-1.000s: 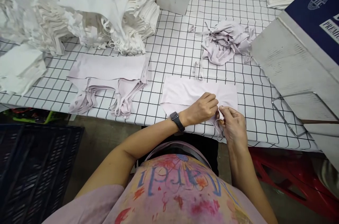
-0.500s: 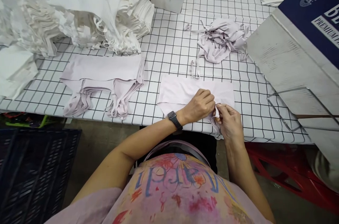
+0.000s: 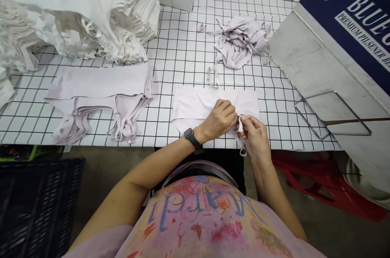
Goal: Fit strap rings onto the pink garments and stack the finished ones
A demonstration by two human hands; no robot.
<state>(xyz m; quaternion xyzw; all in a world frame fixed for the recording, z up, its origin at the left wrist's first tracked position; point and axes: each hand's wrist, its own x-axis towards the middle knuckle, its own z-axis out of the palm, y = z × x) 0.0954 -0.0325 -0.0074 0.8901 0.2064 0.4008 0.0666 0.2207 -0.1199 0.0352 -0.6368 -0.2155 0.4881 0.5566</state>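
A pale lilac strappy top [image 3: 191,103] lies flat in front of me at the table's near edge. Above its right part, my left hand [image 3: 219,119], with a dark watch on the wrist, is closed in a pinch at the base of the shoulder strap. My right hand [image 3: 257,134] pinches the same strap [image 3: 240,126] between thumb and fingers, and a loop of it dangles below. The fingertips of both hands nearly meet. To the left rests a neat stack of folded lilac tops [image 3: 100,81], straps toward me.
Heaped white garments [image 3: 131,10] fill the back left. A crumpled lilac pile [image 3: 240,42] lies beyond the top. On the right leans a blue and white carton [image 3: 307,55] with a bent metal wire [image 3: 317,128] before it. Below are a dark crate [image 3: 36,201] and red stool [image 3: 329,189].
My view has swung slightly, so the table's contents sit further left. Both hands stay at the strap with little movement, and its hanging loop shows more clearly below the right fingers.
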